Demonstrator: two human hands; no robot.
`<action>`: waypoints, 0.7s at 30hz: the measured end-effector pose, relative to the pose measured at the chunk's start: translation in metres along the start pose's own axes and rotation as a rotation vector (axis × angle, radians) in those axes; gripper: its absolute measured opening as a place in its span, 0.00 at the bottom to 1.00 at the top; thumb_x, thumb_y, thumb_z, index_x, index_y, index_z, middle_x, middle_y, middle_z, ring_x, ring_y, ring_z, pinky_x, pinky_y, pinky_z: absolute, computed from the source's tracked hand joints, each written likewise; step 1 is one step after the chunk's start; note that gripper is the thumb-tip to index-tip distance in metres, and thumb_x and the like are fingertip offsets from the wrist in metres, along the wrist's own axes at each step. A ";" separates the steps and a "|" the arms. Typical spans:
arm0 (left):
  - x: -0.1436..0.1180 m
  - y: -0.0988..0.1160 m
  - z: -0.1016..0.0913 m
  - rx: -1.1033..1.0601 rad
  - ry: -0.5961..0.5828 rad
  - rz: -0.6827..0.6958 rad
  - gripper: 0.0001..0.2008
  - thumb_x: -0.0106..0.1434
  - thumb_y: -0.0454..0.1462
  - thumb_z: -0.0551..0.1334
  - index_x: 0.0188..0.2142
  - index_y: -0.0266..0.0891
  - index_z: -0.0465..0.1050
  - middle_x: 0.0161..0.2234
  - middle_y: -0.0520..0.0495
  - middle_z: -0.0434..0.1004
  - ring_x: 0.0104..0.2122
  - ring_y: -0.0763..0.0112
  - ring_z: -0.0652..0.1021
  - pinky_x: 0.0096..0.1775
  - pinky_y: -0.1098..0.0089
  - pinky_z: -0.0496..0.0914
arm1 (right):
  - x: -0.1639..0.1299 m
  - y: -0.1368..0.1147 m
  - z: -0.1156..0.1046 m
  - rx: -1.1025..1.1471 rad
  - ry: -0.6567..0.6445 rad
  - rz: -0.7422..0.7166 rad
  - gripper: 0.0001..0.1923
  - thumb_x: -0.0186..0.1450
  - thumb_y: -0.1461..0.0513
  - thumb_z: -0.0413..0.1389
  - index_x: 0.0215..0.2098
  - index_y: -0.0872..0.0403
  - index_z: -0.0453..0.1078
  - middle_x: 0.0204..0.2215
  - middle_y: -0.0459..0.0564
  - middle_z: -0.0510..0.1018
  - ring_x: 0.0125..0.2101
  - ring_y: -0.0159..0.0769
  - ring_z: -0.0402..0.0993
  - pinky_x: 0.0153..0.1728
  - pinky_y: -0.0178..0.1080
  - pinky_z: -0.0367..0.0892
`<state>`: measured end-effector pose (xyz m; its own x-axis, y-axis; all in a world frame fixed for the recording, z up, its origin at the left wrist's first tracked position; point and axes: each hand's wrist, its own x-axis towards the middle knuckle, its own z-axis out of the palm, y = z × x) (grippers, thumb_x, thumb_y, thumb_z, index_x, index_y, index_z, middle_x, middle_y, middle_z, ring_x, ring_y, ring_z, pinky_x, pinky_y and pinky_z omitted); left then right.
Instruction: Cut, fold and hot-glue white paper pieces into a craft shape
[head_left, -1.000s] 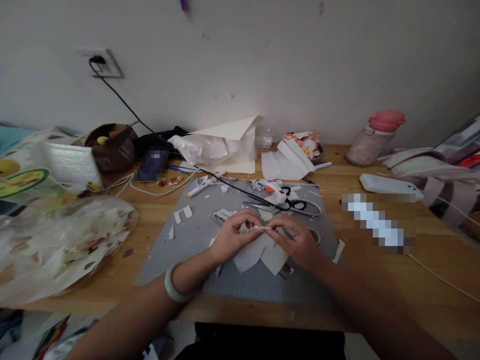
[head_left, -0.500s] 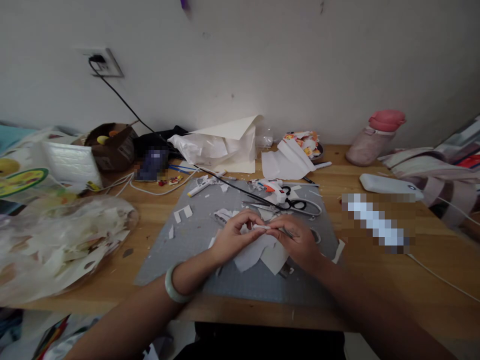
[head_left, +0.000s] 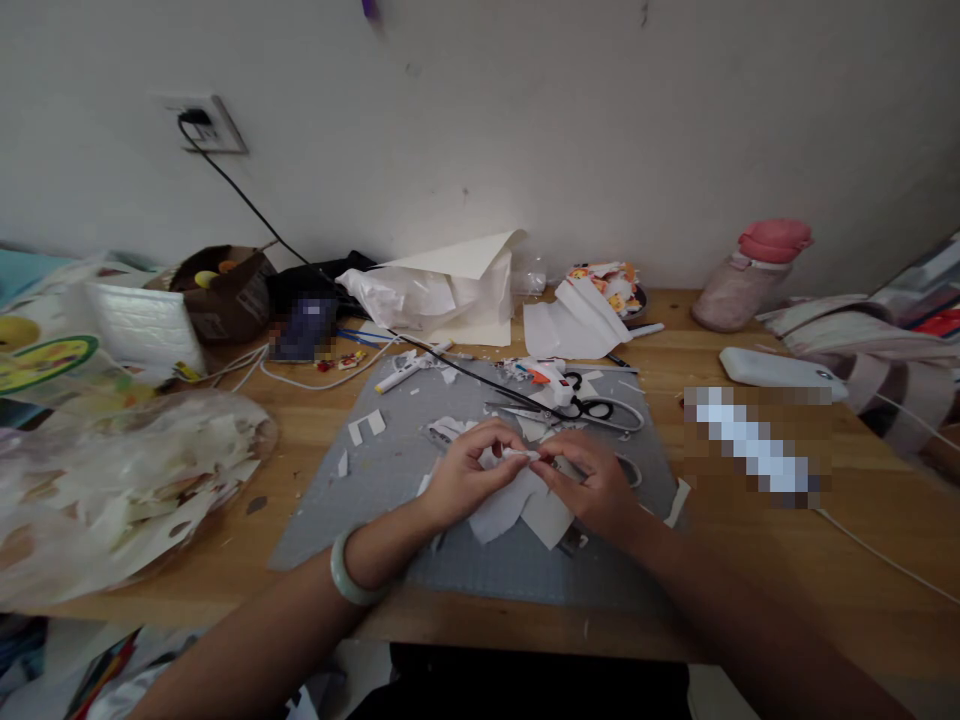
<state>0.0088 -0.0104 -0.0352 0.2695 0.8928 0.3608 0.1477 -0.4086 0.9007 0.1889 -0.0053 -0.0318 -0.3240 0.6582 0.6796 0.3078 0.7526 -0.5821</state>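
Between my fingertips, over the middle of the grey cutting mat (head_left: 322, 525), is a small white piece of paper (head_left: 516, 455), rolled or folded. My left hand (head_left: 472, 475) pinches it from the left with thumb and fingers. From the right, my right hand (head_left: 592, 480) closes thumb and fingertips on its other end. Beneath the hands lie loose white paper sheets (head_left: 499, 512) and a cream paper scrap (head_left: 549, 515). Just beyond the right hand rest black-handled scissors (head_left: 592, 408) and a white glue gun (head_left: 553, 380).
A U-shaped paper cutout (head_left: 367, 428) lies on the mat's left side. Scraps fill a clear plastic bag (head_left: 150, 500) at left. A black cable (head_left: 465, 370) crosses the mat from the wall socket (head_left: 202, 125). A pink-capped bottle (head_left: 742, 275) and white power bank (head_left: 784, 373) stand right.
The right fingers have shifted slightly against the small white paper piece. My left hand stays almost in the same place, and the surrounding things have not moved.
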 end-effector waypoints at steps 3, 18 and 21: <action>0.000 0.000 0.000 0.011 -0.011 0.007 0.10 0.60 0.43 0.60 0.30 0.38 0.71 0.30 0.47 0.73 0.32 0.70 0.71 0.37 0.68 0.64 | 0.000 0.001 0.000 0.017 -0.005 -0.009 0.02 0.62 0.61 0.56 0.32 0.51 0.69 0.26 0.47 0.78 0.28 0.33 0.75 0.31 0.36 0.70; -0.001 -0.002 0.001 -0.013 -0.028 0.007 0.09 0.60 0.42 0.60 0.30 0.38 0.70 0.30 0.48 0.72 0.32 0.71 0.70 0.37 0.68 0.64 | -0.001 0.001 0.002 0.021 -0.043 -0.019 0.03 0.63 0.60 0.55 0.32 0.51 0.70 0.25 0.46 0.77 0.27 0.32 0.74 0.31 0.36 0.69; 0.000 0.000 0.002 0.003 -0.019 0.012 0.09 0.59 0.42 0.61 0.29 0.38 0.71 0.29 0.48 0.72 0.31 0.71 0.71 0.36 0.68 0.64 | -0.001 0.001 0.002 0.015 -0.051 -0.030 0.03 0.63 0.61 0.55 0.32 0.51 0.69 0.24 0.46 0.77 0.26 0.32 0.74 0.30 0.36 0.69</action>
<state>0.0101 -0.0108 -0.0358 0.2896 0.8842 0.3665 0.1477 -0.4196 0.8956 0.1874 -0.0052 -0.0338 -0.3784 0.6350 0.6735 0.2841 0.7721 -0.5684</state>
